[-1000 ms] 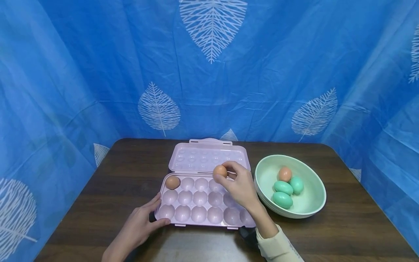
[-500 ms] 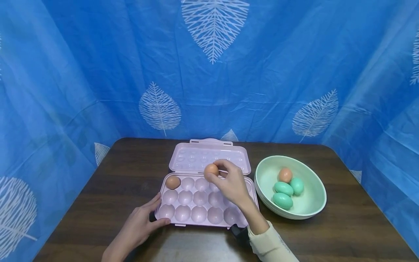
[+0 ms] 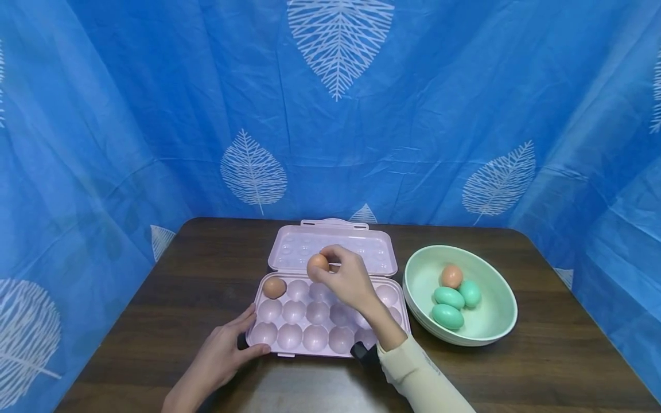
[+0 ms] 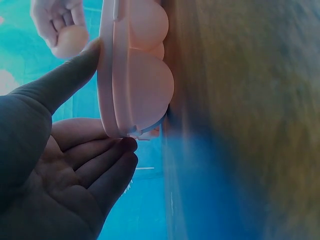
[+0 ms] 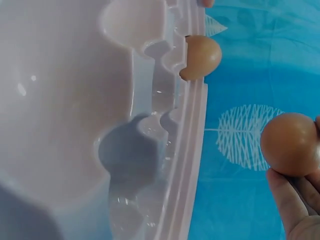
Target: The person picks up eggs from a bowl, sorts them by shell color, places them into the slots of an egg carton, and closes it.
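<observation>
Our right hand (image 3: 347, 281) pinching a smooth brown egg (image 3: 317, 267) above a cupped plastic egg tray (image 3: 315, 338) near its far edge, our left hand (image 3: 219, 349) gripping its near-left corner, a round bowl (image 3: 494, 310) beside it.

On the table (image 3: 222, 269) lies a tray (image 3: 303, 326), its lid (image 3: 294, 252) just behind; a curtain (image 3: 330, 143) hangs beyond. One egg (image 3: 274, 288) sits in the tray's back left corner. Right of the tray stands a bowl (image 3: 493, 310) with four eggs (image 3: 448, 316) inside. The left hand (image 3: 222, 350) is at the tray's left end, the right hand (image 3: 348, 280) above the tray with another egg (image 3: 317, 266).
</observation>
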Demonstrator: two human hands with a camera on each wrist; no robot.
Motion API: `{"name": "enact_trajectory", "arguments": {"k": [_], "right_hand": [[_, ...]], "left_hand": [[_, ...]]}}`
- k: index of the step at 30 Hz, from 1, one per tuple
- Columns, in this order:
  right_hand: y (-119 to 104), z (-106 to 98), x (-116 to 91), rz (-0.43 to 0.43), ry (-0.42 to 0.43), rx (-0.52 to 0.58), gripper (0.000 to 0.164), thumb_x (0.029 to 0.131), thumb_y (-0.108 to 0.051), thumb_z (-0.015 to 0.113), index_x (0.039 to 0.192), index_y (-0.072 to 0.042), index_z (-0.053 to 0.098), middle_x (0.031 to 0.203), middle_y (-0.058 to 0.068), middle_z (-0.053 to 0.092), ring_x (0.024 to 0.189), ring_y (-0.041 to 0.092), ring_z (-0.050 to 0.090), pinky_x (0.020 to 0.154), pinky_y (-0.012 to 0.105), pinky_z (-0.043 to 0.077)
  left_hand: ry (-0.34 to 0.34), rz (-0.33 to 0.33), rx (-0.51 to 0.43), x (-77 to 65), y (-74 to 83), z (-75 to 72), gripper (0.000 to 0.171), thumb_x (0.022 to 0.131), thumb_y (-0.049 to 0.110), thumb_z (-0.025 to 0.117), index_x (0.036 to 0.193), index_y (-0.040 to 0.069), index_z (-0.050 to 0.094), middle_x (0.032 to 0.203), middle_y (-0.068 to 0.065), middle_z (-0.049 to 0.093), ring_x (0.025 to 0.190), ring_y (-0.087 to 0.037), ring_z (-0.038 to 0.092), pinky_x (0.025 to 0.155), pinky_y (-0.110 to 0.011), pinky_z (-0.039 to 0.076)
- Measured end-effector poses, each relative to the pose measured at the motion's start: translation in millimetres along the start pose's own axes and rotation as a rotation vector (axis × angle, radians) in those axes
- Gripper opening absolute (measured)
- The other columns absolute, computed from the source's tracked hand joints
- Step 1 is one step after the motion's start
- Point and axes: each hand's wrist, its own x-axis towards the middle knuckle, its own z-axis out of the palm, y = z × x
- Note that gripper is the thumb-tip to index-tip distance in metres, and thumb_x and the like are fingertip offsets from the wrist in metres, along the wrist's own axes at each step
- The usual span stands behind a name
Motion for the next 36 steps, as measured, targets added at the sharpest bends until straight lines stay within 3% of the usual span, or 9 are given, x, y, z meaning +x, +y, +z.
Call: {"name": "enact_trajectory", "arguments": {"k": [6, 13, 16, 21, 26, 33, 36], "right_hand": [[7, 9, 8, 0.019, -0.062, 0.041, 0.023, 0.076, -0.010, 0.073, 0.096, -0.002, 0.064, 0.091, 0.006, 0.064, 0.087, 0.018, 0.060, 0.079, 0.031, 0.052], [-17, 9, 11, 0.062, -0.171, 0.142, 0.025, 0.076, 0.002, 0.068, 0.099, 0.010, 0.060, 0.096, 0.022, 0.062, 0.092, 0.033, 0.061, 0.083, 0.041, 0.050], [-12, 11, 14, 0.085, -0.192, 0.154, 0.026, 0.076, 0.001, 0.068, 0.099, 0.009, 0.061, 0.095, 0.020, 0.063, 0.093, 0.032, 0.061, 0.083, 0.040, 0.050], [15, 19, 19, 0.105, -0.200, 0.131, 0.029, 0.074, -0.008, 0.072, 0.100, 0.001, 0.064, 0.094, 0.007, 0.065, 0.089, 0.017, 0.062, 0.079, 0.028, 0.050], [14, 21, 20, 0.102, -0.256, 0.123, 0.024, 0.076, -0.007, 0.069, 0.097, 0.003, 0.064, 0.090, 0.009, 0.065, 0.086, 0.019, 0.062, 0.078, 0.030, 0.050], [-6, 19, 19, 0.157, -0.311, 0.134, 0.024, 0.076, 0.000, 0.066, 0.098, 0.009, 0.061, 0.092, 0.019, 0.063, 0.085, 0.028, 0.060, 0.078, 0.031, 0.049], [1, 23, 19, 0.154, -0.329, 0.149, 0.025, 0.075, 0.001, 0.066, 0.097, 0.010, 0.061, 0.091, 0.020, 0.063, 0.084, 0.029, 0.061, 0.077, 0.030, 0.049]], "left_hand": [[-0.005, -0.021, 0.001, 0.6, -0.4, 0.8, 0.080, 0.069, 0.045, 0.075, 0.130, 0.001, 0.049, 0.140, -0.010, 0.038, 0.121, -0.031, 0.043, 0.096, -0.046, 0.037], [-0.001, -0.020, 0.002, 0.5, -1.4, 0.9, 0.080, 0.068, 0.046, 0.075, 0.129, 0.001, 0.050, 0.139, -0.011, 0.039, 0.121, -0.031, 0.044, 0.096, -0.047, 0.037], [-0.002, -0.019, -0.001, 1.0, -2.0, 1.6, 0.079, 0.069, 0.045, 0.075, 0.129, 0.001, 0.049, 0.139, -0.010, 0.039, 0.121, -0.030, 0.043, 0.096, -0.046, 0.037], [0.001, -0.007, 0.000, 1.1, -2.5, 2.1, 0.078, 0.069, 0.042, 0.075, 0.129, 0.000, 0.049, 0.139, -0.011, 0.039, 0.121, -0.030, 0.043, 0.096, -0.046, 0.037], [0.000, -0.012, 0.000, 1.1, -2.6, 2.6, 0.078, 0.068, 0.042, 0.076, 0.129, 0.000, 0.050, 0.139, -0.011, 0.039, 0.121, -0.030, 0.043, 0.096, -0.046, 0.037], [-0.015, -0.039, -0.005, 1.8, -0.9, 2.0, 0.081, 0.068, 0.047, 0.074, 0.130, 0.002, 0.049, 0.140, -0.010, 0.038, 0.122, -0.031, 0.042, 0.096, -0.047, 0.037], [-0.016, -0.043, -0.006, 1.9, -0.6, 2.1, 0.081, 0.067, 0.048, 0.074, 0.130, 0.002, 0.049, 0.140, -0.010, 0.038, 0.122, -0.032, 0.042, 0.096, -0.048, 0.037]]}}
